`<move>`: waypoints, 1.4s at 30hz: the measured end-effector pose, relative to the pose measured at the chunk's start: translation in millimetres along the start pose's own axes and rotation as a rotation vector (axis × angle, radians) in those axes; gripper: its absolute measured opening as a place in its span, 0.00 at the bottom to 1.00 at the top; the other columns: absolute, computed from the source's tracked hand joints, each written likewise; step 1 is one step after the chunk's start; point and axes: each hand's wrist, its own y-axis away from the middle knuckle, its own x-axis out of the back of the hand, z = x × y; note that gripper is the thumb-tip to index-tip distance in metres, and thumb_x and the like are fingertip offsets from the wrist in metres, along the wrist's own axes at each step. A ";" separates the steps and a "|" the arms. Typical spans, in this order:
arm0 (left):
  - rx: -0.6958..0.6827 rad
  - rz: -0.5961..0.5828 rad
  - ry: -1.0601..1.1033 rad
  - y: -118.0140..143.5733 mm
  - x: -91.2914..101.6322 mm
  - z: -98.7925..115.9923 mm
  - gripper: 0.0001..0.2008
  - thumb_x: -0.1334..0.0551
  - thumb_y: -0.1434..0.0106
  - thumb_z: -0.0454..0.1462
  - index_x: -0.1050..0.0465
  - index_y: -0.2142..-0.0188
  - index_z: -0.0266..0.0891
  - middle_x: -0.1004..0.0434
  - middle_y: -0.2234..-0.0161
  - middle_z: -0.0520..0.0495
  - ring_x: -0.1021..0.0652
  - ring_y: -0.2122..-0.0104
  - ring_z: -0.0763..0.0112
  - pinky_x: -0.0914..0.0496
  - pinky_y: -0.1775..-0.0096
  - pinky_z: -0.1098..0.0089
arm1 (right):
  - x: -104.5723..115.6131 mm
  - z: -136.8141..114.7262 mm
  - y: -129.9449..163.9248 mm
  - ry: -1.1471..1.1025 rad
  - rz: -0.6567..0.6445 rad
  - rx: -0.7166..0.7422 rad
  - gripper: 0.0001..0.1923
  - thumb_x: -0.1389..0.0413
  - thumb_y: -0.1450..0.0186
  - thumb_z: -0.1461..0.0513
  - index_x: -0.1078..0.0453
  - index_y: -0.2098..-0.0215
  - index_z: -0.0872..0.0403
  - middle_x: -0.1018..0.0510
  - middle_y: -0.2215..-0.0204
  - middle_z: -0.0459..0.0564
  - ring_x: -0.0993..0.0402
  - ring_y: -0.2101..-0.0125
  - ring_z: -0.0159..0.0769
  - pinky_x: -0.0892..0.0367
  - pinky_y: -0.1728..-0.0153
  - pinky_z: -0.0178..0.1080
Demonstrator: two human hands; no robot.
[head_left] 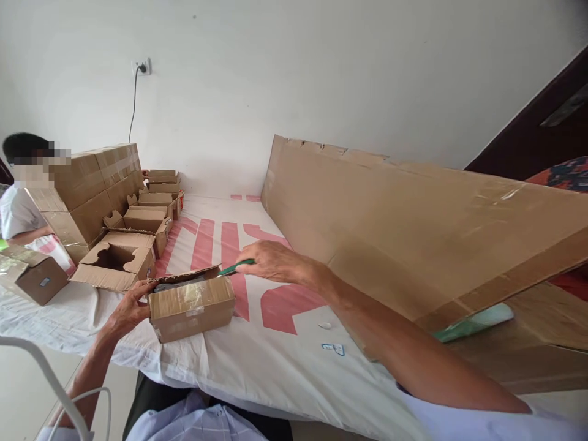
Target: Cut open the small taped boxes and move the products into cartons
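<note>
A small taped cardboard box sits near the front edge of the cloth-covered surface. Its top flap is raised at the back, and something dark shows inside, too shaded to name. My left hand grips the box's left end, thumb on the near side and fingers at the top edge. Over the box's right end, my right hand is closed around a slim green knife. The knife's pale tip meets the box's upper right edge; the blade itself is hardly visible.
Open cardboard boxes line the left side beside a stack of taped cartons. A closed box lies farther left, near another person. A large cardboard panel stands at right. A white curved tube crosses lower left.
</note>
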 end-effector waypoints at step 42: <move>-0.024 -0.178 -0.154 -0.9 6.1 -13.1 0.65 0.17 0.55 0.51 0.44 0.22 0.53 0.39 0.29 0.36 0.33 0.31 0.39 0.27 0.36 0.46 | -120.7 -38.5 -8.3 -0.102 0.151 -0.366 0.25 0.38 0.38 0.64 0.26 0.41 0.49 0.22 0.42 0.58 0.21 0.47 0.51 0.26 0.48 0.49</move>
